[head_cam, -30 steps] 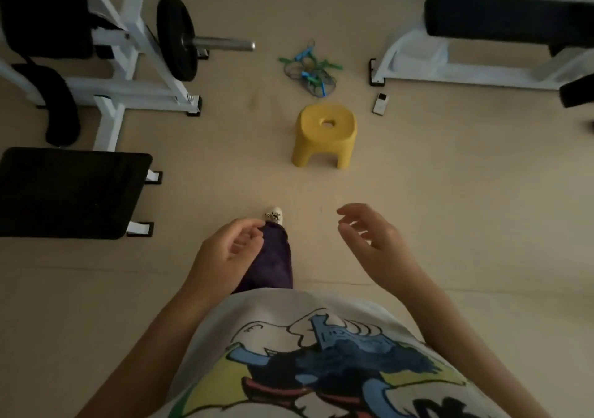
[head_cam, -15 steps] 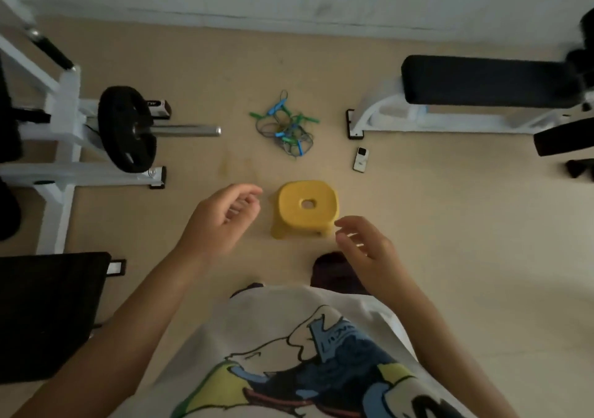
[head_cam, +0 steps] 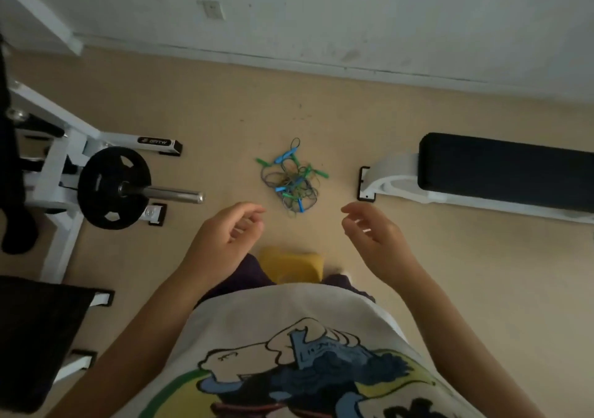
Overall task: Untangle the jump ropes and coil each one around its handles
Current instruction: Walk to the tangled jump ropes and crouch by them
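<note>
Currently, jump ropes (head_cam: pixel 292 178) lie in one tangled heap w/ green & blue handles on the tan floor (head_cam: pixel 225 112), between weight plate (head_cam: pixel 113 187) on its white rack and black bench (head_cam: pixel 504 168). Left hand (head_cam: pixel 225 241) & right hand (head_cam: pixel 374 236) hover apart, near the heap, not touching it; fingers loosely curled, slightly spread, holding nothing. Yellow stool (head_cam: pixel 291 265) sits close to the person's legs, partly hidden by shirt.

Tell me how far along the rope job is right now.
Done: nothing; the ropes lie in one tangle on the floor, no handle wrapped. In hand: nothing; the left hand and right hand hover empty, short of the pile, above the stool. Left: all the untangling and every coil.
</note>
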`<state>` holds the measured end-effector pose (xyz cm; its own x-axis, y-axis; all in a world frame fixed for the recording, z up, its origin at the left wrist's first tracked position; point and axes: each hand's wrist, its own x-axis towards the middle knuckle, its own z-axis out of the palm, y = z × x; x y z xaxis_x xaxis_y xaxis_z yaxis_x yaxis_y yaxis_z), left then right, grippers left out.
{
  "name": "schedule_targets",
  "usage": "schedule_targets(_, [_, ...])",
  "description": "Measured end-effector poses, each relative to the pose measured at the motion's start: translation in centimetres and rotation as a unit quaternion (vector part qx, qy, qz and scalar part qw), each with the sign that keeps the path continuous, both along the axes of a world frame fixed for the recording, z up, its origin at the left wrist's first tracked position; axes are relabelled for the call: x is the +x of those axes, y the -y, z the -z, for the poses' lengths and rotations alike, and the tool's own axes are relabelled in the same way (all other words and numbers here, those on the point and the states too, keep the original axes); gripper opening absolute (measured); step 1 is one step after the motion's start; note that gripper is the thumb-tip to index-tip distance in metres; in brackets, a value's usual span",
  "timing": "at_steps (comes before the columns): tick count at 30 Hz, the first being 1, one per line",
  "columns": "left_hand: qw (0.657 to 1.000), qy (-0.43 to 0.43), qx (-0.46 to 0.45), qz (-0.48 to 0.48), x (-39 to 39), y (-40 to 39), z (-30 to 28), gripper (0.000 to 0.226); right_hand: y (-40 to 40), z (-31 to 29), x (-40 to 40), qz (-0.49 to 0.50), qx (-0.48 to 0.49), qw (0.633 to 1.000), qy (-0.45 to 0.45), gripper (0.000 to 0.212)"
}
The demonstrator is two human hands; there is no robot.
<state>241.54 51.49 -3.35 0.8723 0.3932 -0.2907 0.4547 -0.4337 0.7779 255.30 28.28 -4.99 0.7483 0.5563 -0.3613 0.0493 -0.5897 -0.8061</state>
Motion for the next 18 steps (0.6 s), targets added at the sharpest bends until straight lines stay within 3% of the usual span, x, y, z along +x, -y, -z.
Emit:
schedule_targets(6, [0.999, 0.003, -0.027, -0.042, 8.0, -4.8, 2.3, 0.024, -5.2, 0.6, 9.5, -0.016, -0.012, 1.000, 0.015, 0.018])
schedule_targets(14, [0.995, -0.004, -0.094, 0.018, 19.5, -19.3, 6.3, 0.017, -17.7, 1.0, 18.0, 0.079, -0.071, 0.994, 0.014, 0.020])
schedule_targets(18, [0.994, -0.021, -0.092, 0.055, 24.1, -25.4, 8.0, 0.018, -23.2, 1.6, 20.8, 0.070, -0.075, 0.995, -0.004, 0.018])
